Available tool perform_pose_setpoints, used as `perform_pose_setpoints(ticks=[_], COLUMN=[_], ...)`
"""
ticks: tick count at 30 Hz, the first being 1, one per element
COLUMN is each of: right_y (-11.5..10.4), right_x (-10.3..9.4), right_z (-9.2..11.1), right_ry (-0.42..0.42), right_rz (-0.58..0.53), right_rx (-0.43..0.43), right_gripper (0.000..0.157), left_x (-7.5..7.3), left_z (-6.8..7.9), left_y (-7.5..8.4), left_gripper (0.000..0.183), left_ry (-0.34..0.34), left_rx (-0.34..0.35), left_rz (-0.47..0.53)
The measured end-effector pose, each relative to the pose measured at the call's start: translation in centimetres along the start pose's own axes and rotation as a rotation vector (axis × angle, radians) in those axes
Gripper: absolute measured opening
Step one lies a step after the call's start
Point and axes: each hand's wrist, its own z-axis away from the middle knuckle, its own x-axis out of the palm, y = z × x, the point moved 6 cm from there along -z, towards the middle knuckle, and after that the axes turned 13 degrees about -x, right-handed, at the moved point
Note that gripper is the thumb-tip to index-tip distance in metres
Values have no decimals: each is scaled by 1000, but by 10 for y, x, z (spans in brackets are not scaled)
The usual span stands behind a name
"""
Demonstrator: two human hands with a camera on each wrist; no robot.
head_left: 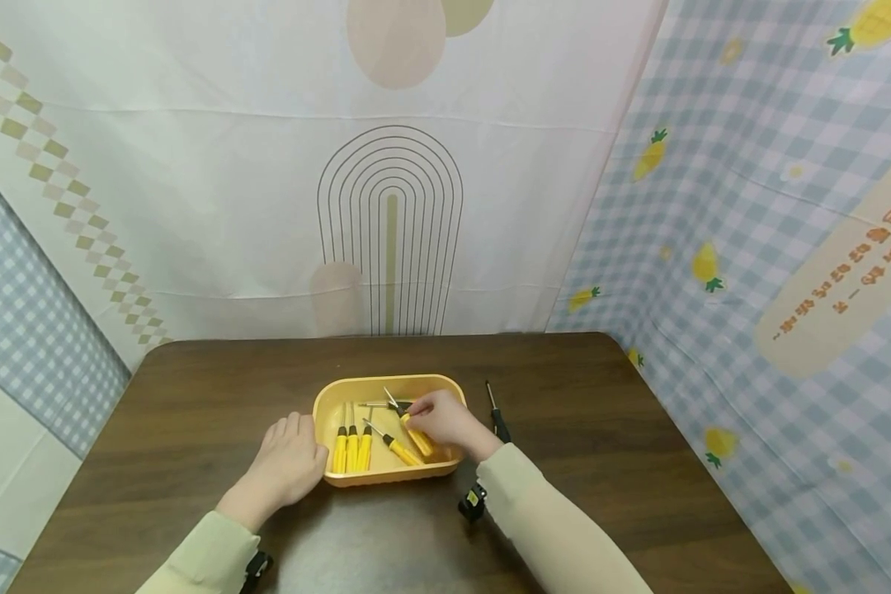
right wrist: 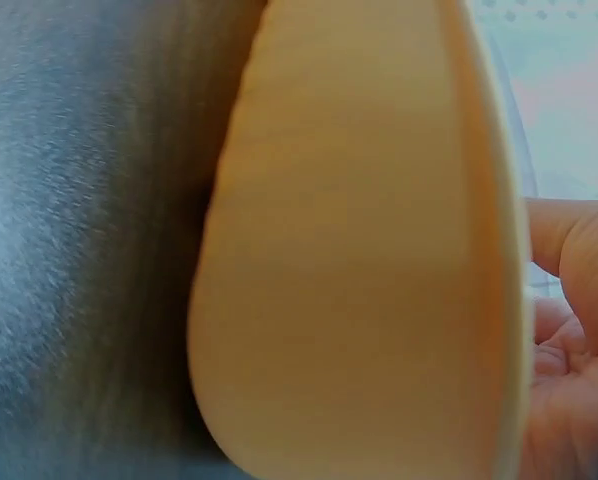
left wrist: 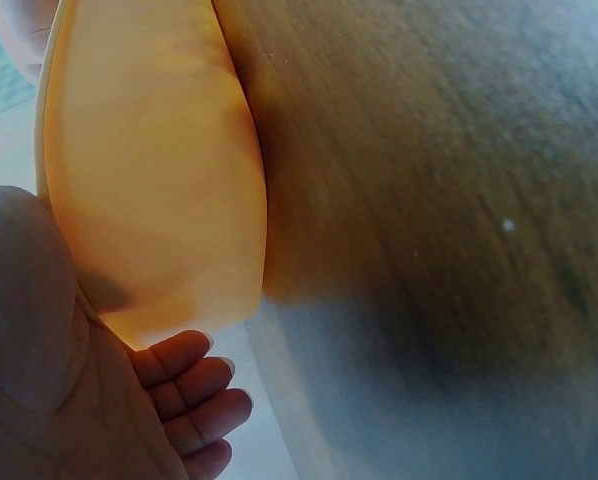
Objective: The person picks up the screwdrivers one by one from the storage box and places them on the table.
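Observation:
A yellow tray point(head_left: 393, 476) stands on the table. My left hand point(head_left: 291, 462) grips its left end, the thumb by the rim and the fingers against the outer wall point(left wrist: 169, 170). My right hand point(head_left: 441, 417) reaches over the right side, its fingertips pinching at a screwdriver where a black-handled screwdriver point(head_left: 374, 405) and a yellow-handled screwdriver point(head_left: 419, 441) cross; the fingers partly hide which one. Another yellow-handled screwdriver point(head_left: 403, 451) lies slanted beside them. Several yellow-handled screwdrivers point(head_left: 352, 450) lie side by side at the left. The right wrist view shows the tray wall point(right wrist: 359, 240) hiding the fingertips.
Right of the tray, a black-handled screwdriver point(head_left: 497, 421) lies on the brown wooden table point(head_left: 601, 445). A white patterned cloth point(head_left: 230, 206) hangs behind the table, and a blue checked cloth point(head_left: 713, 247) hangs along the right side.

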Motion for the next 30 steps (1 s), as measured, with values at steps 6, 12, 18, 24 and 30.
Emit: perform_pose_setpoints(ticks=[6, 12, 18, 24, 30], right_y=[4, 9, 14, 28, 50], right_x=[-14, -28, -49, -76, -101], right_z=[1, 6, 12, 23, 39], right_ry=[14, 43, 66, 109, 180], right_rz=[-62, -186, -237, -283, -291], right_rx=[36, 81, 81, 83, 112], right_gripper=[20, 21, 25, 30, 29], left_x=[-2, -2, -2, -2, -2], left_z=[1, 1, 1, 1, 1], left_y=[1, 2, 2, 2, 2], left_gripper=[34, 34, 33, 33, 32], left_ry=[3, -3, 5, -2, -2], left_rx=[4, 7, 12, 6, 10], left_rz=[1, -1, -5, -8, -14])
